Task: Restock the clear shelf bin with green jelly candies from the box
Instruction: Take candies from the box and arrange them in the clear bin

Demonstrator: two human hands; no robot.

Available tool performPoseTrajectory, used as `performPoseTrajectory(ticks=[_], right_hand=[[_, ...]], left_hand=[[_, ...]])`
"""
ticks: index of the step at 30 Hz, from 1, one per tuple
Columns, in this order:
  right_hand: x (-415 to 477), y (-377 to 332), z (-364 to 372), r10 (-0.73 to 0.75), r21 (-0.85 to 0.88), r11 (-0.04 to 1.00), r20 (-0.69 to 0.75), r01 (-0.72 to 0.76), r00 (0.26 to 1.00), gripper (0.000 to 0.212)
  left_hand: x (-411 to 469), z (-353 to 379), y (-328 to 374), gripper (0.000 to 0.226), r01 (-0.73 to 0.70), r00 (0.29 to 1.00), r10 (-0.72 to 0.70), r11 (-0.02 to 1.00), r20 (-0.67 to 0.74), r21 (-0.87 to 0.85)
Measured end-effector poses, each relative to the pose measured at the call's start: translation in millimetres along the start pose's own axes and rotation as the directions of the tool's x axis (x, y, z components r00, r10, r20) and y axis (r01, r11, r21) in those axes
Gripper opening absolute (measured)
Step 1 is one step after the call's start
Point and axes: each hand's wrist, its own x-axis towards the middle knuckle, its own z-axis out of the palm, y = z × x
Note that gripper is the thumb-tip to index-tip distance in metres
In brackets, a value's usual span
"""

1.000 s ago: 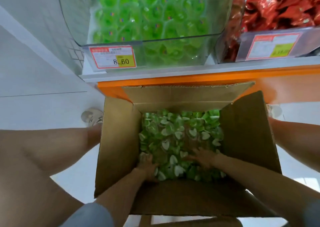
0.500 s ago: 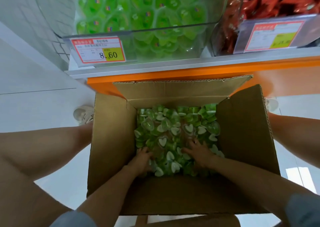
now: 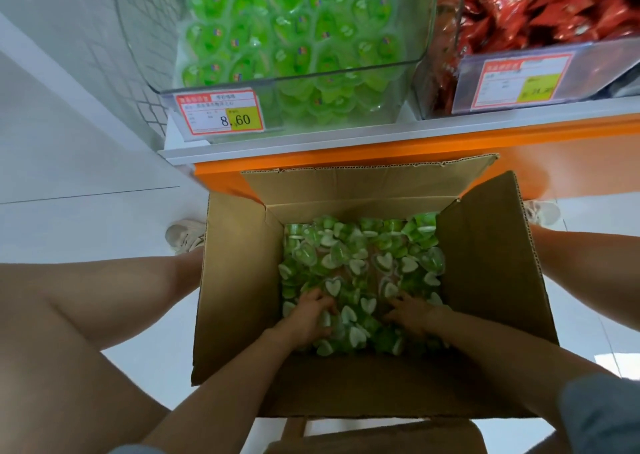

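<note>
An open cardboard box (image 3: 239,280) sits between my knees, filled with several green heart-shaped jelly candies (image 3: 360,263). Both hands are down inside it at the near side. My left hand (image 3: 308,318) has its fingers curled into the candies and grips some of them. My right hand (image 3: 414,313) lies on the pile with fingers bent among the candies; its grip is hidden. Above, the clear shelf bin (image 3: 408,82) on the shelf holds many of the same green jellies (image 3: 287,37).
A price label reading 8.60 (image 3: 221,114) fronts the clear bin. Next to it on the right stands a bin of red wrapped packets (image 3: 540,6). An orange shelf edge (image 3: 381,148) runs above the box. My shoes (image 3: 183,235) rest on the white floor.
Both hands have dug a little deeper and closer together into the candies. The view has shifted slightly downward and left.
</note>
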Motion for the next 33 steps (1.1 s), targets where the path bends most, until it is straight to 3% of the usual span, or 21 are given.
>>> performPoseTrajectory(ticks=[4, 9, 13, 21, 26, 33], right_hand=[[-2.1, -0.5, -0.5, 0.013, 0.092, 0.996, 0.077, -0.021, 0.997, 0.079], [-6.4, 8.0, -1.5, -0.052, 0.074, 0.996, -0.057, 0.056, 0.997, 0.045], [-9.7, -0.8, 9.3, -0.057, -0.076, 0.995, -0.003, 0.056, 0.998, 0.068], [-4.3, -9.7, 13.9, -0.114, -0.172, 0.981, -0.125, 0.092, 0.986, 0.076], [-26.1, -8.0, -12.9, -0.094, 0.118, 0.985, -0.231, 0.124, 0.968, 0.053], [-97.8, 13.8, -78.7, -0.024, 0.283, 0.945, -0.447, 0.166, 0.894, 0.063]], left_hand=[[-2.2, -3.5, 0.3, 0.039, -0.003, 1.000, 0.003, 1.000, -0.009, 0.004], [-2.3, -8.5, 7.3, 0.040, -0.019, 0.999, 0.020, 1.000, -0.048, 0.011], [-5.5, -9.8, 12.4, 0.039, -0.042, 0.995, 0.042, 0.999, -0.089, 0.000], [-17.8, -16.1, 19.5, 0.037, -0.031, 0.990, 0.033, 0.999, -0.139, 0.015], [-23.7, -27.0, 26.3, 0.035, -0.013, 0.988, 0.013, 1.000, -0.155, 0.002], [-32.7, -80.3, 66.6, 0.036, -0.048, 0.980, 0.061, 0.996, -0.189, 0.068]])
